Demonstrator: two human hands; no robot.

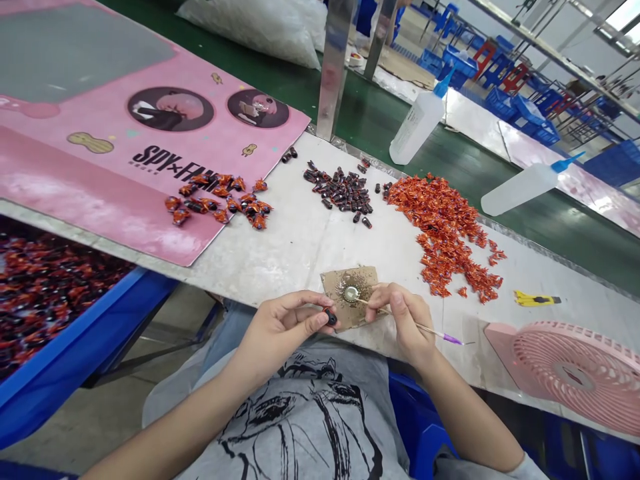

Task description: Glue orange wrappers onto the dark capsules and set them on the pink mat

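Observation:
Between thumb and fingers my left hand (295,322) pinches a small black plastic part (330,317) near the table's front edge. My right hand (403,317) is closed around a thin stick (427,329) with a purple section and a fine needle-like end. The stick's other end reaches a small round cap of liquid (351,293) on a stained cardboard piece (345,319). Beyond the cardboard lie a cluster of small black parts (345,190) and a large pile of orange parts (440,220). Joined orange-and-black pieces (220,198) rest at the left, partly on a pink printed sheet (150,160).
A blue bin (90,347) full of orange-and-black pieces stands at lower left. On the right are a yellow cutter (537,300) and a pink fan (575,373). Two bottles, one upright bottle (417,127) and one tilted bottle (520,189), are behind the pile, near a metal post (334,67).

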